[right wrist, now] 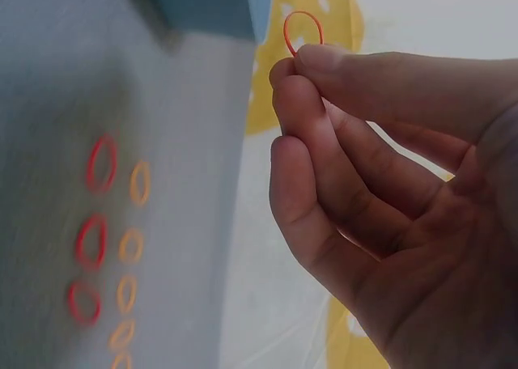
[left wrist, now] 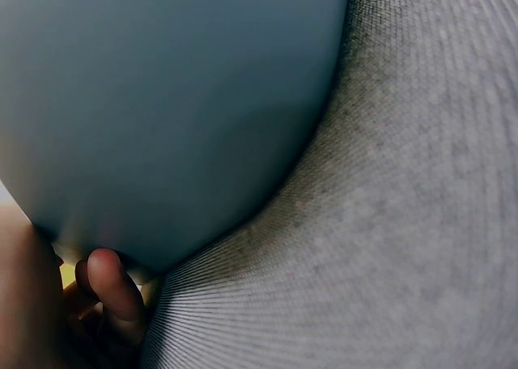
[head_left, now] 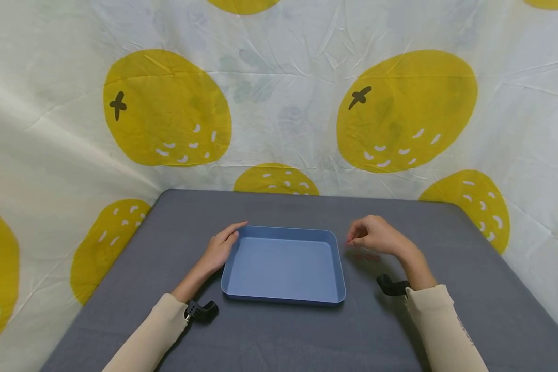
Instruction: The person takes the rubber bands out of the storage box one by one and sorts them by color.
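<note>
A shallow blue rectangular tray (head_left: 283, 266) lies on the grey table. My left hand (head_left: 220, 250) rests along its left side, index finger stretched toward the far corner; in the left wrist view, fingertips (left wrist: 112, 284) touch the tray's wall (left wrist: 186, 126). Just past the tray's right rim, my right hand (head_left: 376, 235) is raised above the table. Its thumb and index finger pinch a small, thin red rubber band (right wrist: 303, 13), which stands up as a loop. Below lie more red rubber bands (right wrist: 91, 241) and a row of several orange rubber bands (right wrist: 130, 246).
The grey cloth-covered table (head_left: 279, 336) reaches back to a hanging white curtain (head_left: 283, 103) printed with yellow fruit. Black wrist-worn devices sit at the left wrist (head_left: 202, 311) and right wrist (head_left: 392, 285), close over the tabletop.
</note>
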The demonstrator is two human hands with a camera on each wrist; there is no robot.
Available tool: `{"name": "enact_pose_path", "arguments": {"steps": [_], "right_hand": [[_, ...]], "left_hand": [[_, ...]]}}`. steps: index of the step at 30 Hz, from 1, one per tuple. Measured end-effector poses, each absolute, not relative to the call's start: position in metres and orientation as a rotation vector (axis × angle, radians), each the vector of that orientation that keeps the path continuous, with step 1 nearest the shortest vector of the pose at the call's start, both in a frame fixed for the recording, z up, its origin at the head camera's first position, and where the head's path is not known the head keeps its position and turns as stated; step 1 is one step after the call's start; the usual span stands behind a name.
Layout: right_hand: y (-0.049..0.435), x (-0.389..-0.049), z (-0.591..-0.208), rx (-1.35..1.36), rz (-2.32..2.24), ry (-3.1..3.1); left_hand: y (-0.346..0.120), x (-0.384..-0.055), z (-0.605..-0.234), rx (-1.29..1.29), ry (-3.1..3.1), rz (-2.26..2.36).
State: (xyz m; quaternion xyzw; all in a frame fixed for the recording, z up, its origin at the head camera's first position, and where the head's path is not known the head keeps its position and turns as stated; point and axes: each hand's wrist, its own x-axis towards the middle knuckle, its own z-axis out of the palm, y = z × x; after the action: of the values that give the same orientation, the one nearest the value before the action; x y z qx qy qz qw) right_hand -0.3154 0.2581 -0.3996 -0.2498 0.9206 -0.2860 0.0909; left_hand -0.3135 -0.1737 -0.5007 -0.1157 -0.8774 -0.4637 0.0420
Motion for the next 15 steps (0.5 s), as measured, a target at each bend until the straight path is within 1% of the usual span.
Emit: {"name": "enact_pose_path", "arguments": {"steps": [15], "right_hand": [[0.310,-0.308,-0.409,-0.640,-0.851,2.724]], "left_hand": [[-0.175,-0.314,-0.502,-0.345,-2.688,-1.459]]}}
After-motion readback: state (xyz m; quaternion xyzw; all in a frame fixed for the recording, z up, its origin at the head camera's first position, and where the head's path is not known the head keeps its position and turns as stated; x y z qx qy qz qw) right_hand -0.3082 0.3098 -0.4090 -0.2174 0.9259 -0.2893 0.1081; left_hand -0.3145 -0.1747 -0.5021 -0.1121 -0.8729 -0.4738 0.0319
